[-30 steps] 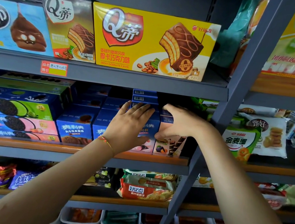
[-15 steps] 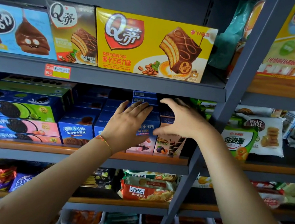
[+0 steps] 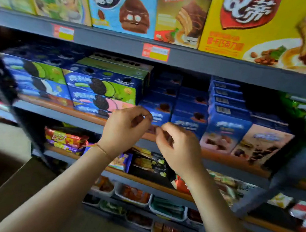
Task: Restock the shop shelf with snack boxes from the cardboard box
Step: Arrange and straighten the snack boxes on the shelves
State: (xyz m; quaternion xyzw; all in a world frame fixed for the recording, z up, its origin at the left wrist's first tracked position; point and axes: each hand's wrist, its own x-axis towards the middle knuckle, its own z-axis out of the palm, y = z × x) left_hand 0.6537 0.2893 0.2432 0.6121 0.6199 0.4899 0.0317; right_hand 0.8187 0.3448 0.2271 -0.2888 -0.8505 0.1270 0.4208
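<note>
Blue snack boxes (image 3: pixel 189 119) stand behind both empty, loosely curled hands

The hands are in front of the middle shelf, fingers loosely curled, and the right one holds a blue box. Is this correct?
Not quite. In the head view the right hand holds nothing; the blue boxes stand on the middle shelf behind it. The left hand is empty too, fingers loosely curled.

The yellow box (image 3: pixel 274 28) on the top shelf bears a large white "Q" on a red emblem. Other print is blurred.
</note>
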